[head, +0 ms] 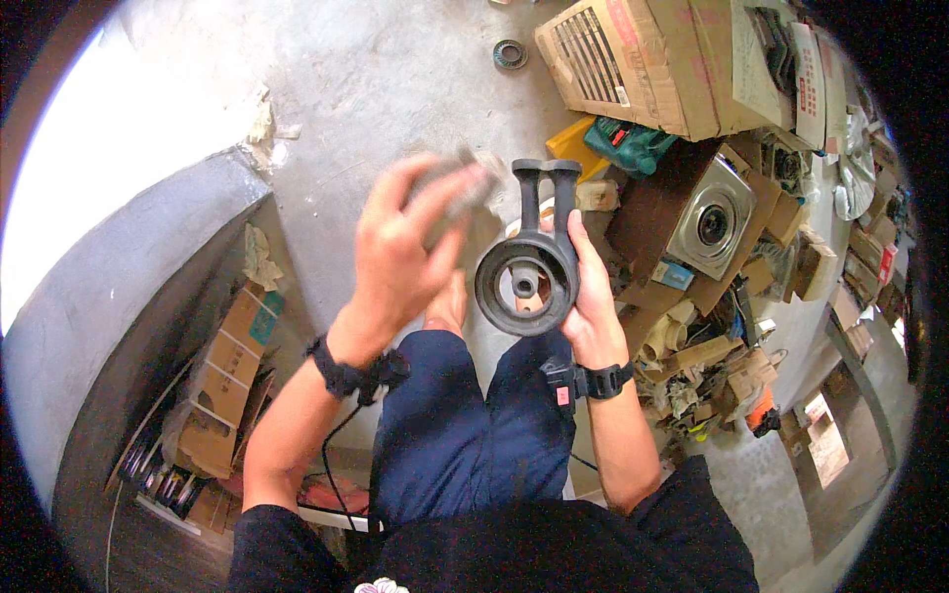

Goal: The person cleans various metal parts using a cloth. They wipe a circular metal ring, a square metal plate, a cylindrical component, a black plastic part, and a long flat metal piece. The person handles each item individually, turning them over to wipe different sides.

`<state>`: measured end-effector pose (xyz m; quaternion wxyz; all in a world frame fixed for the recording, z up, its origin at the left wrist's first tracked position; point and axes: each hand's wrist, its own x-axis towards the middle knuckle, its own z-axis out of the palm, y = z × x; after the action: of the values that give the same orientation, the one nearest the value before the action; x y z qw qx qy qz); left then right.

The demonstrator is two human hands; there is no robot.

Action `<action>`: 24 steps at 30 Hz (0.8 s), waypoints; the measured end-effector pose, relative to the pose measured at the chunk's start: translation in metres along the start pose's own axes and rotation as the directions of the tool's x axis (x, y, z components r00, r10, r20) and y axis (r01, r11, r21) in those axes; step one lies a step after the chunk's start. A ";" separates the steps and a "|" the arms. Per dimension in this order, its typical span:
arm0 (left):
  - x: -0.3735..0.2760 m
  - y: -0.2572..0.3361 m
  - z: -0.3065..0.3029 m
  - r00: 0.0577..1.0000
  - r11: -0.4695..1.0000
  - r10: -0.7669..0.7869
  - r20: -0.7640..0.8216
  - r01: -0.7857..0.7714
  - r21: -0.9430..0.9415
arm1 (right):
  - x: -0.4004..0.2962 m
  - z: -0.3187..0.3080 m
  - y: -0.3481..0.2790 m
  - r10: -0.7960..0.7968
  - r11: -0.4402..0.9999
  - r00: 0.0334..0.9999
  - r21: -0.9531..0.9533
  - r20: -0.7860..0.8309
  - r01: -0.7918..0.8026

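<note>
My right hand (pixel 591 293) grips a dark metal gas-burner body (pixel 528 248) by its right side. Its round cup with a central hub faces me, and two parallel tubes point away from me. To the left, my left hand (pixel 408 244) is raised over the floor with its fingers around a small grey object (pixel 463 185). Motion blur hides what that object is. A gap separates the left hand from the burner body. Both wrists wear black straps, and a cable hangs from the left one.
A toothed burner ring (pixel 511 54) lies on the concrete floor (pixel 356 89). On the right stand a large cardboard box (pixel 630 67), a green power-tool case or jug (pixel 630 147), a shiny metal burner panel (pixel 712 215) and heaped scraps. Leftward, cartons (pixel 226 378) sit beside a low wall (pixel 163 222).
</note>
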<state>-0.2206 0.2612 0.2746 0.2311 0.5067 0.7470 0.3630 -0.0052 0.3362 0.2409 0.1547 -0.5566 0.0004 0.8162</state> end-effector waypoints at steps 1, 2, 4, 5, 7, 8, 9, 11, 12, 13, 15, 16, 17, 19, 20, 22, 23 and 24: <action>-0.007 0.012 -0.004 0.994 0.995 0.096 0.060 -0.098 0.032 | 0.002 0.000 0.001 -0.023 1.000 1.000 -0.010 -0.019 0.023; -0.017 0.018 -0.001 0.978 0.987 0.135 0.158 -0.147 0.064 | 0.005 0.001 0.002 -0.046 0.999 0.998 -0.021 -0.037 0.045; -0.037 0.023 0.006 0.956 0.981 0.116 0.268 -0.153 0.122 | 0.007 0.004 0.000 -0.090 0.993 0.988 -0.084 -0.127 0.079; -0.048 0.023 0.009 0.958 0.981 0.063 0.279 -0.111 0.157 | 0.008 0.008 0.000 -0.124 0.988 0.983 -0.106 -0.139 0.110; -0.063 0.028 0.008 0.954 0.990 -0.018 0.300 -0.024 0.138 | 0.009 0.013 -0.001 -0.204 0.973 0.963 -0.146 -0.174 0.180; -0.071 0.033 0.006 0.950 0.996 -0.052 0.308 0.026 0.090 | 0.013 0.012 -0.001 -0.218 0.974 0.953 -0.110 -0.209 0.199; -0.078 0.038 0.004 0.944 0.995 -0.094 0.315 0.083 0.048 | 0.014 0.015 -0.003 -0.257 0.964 0.944 -0.131 -0.207 0.233; -0.087 0.051 -0.003 0.890 0.959 -0.178 0.419 0.253 -0.129 | 0.016 0.014 -0.001 -0.329 0.941 0.914 -0.163 -0.239 0.296; -0.091 0.054 -0.006 0.861 0.928 -0.197 0.468 0.317 -0.194 | 0.019 0.013 0.000 -0.354 0.934 0.900 -0.141 -0.253 0.328; -0.092 0.056 -0.009 0.829 0.889 -0.209 0.518 0.382 -0.252 | 0.022 0.012 0.000 -0.377 0.926 0.886 -0.118 -0.268 0.359; -0.080 0.050 -0.011 0.917 0.958 -0.184 0.354 0.248 -0.147 | 0.021 0.010 -0.004 -0.410 0.911 0.876 -0.154 -0.255 0.382; -0.071 0.049 -0.009 0.945 0.966 -0.233 0.228 0.253 -0.060 | 0.018 0.015 -0.005 -0.441 0.895 0.862 -0.197 -0.250 0.401; -0.061 0.043 -0.005 0.957 0.965 -0.256 0.135 0.260 -0.015 | 0.015 0.019 -0.004 -0.472 0.876 0.847 -0.239 -0.245 0.419; -0.047 0.032 0.017 0.946 0.946 -0.323 -0.013 0.323 0.003 | 0.017 0.025 0.009 -0.571 0.813 0.781 -0.307 -0.253 0.495; -0.050 0.030 0.030 0.931 0.934 -0.355 0.079 0.357 -0.011 | 0.021 0.023 0.017 -0.606 0.783 0.750 -0.364 -0.264 0.504; -0.055 0.037 0.049 0.893 0.912 -0.404 0.201 0.411 0.007 | 0.032 0.019 0.028 -0.799 0.542 0.580 -0.608 -0.160 0.580; -0.057 0.042 0.051 0.836 0.866 -0.471 0.283 0.499 -0.032 | 0.037 0.011 0.030 -0.891 0.285 0.454 -0.771 0.006 0.570; -0.064 0.037 0.053 0.828 0.866 -0.454 0.329 0.497 -0.054 | 0.037 0.014 0.030 -0.914 0.219 0.402 -0.778 0.048 0.589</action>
<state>-0.1367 0.2267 0.2679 0.4615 0.3370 0.7778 0.2617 -0.0378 0.3194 0.2072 0.3175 -0.6529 -0.5496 0.4133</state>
